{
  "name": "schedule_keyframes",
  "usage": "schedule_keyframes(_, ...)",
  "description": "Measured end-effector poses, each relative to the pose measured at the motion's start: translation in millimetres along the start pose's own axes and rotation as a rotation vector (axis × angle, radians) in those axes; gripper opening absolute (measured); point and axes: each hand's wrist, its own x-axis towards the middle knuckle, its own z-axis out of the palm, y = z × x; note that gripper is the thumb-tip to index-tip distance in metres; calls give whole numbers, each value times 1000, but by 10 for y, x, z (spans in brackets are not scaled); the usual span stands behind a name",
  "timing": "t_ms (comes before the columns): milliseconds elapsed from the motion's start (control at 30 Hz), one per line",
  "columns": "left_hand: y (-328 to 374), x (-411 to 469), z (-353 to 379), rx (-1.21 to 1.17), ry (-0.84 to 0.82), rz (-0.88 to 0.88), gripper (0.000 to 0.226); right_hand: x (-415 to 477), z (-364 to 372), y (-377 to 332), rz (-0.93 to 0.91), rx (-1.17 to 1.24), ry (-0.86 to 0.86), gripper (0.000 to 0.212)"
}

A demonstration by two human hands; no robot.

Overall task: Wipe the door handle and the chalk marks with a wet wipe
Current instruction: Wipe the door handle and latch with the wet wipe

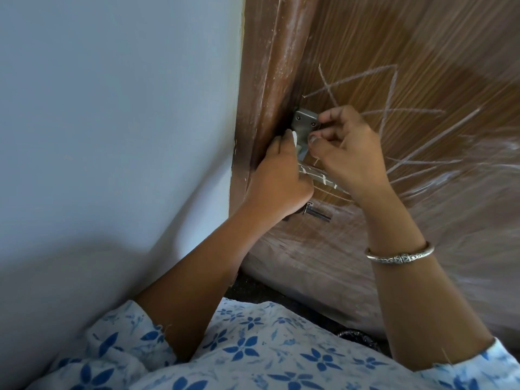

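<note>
The metal door handle's plate (305,123) sits at the left edge of the brown door (422,46). Its lever (319,176) carries short white chalk strokes. Long chalk marks (394,110) cross the door to the right of the handle. My left hand (277,178) is at the plate's left side and pinches a small white piece (294,137); I cannot tell whether it is a wipe or chalk. My right hand (349,153) has its fingers curled, with fingertips and thumb touching the plate's right edge. It hides the lever's far end.
A key (319,213) sticks out of the lock below the lever. The brown door frame (278,68) and a pale wall (112,122) lie close on the left. Clear plastic film covers the door. A silver bangle (399,256) is on my right wrist.
</note>
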Motion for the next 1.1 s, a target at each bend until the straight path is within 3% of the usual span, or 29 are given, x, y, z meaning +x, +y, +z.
schedule_keyframes(233, 16, -17, -94, 196, 78, 96, 70, -42, 4, 11, -4, 13, 0, 26)
schedule_keyframes(367, 13, -17, -155, 171, 109, 131, 56, -55, 9, 34, -2, 23, -13, 26)
schedule_keyframes(500, 31, -26, -140, 78, 18, 82, 66, -58, 22, 42, -5, 18, -30, 27)
schedule_keyframes(767, 20, 12, -264, 165, 21, 84, 26, -46, 37, 69, -10, -24, -45, 29)
schedule_keyframes(933, 66, -31, -253, 127, -3, 64, 49, -9, 63, 70, -14, -5, -49, 27)
schedule_keyframes(1033, 35, 8, -306, 156, -36, 43, 20, 7, 76, 73, -22, -8, -54, 25)
schedule_keyframes(1100, 16, 40, -345, 196, -60, 52, 19, 17, 79, 80, -27, -8, -60, 25)
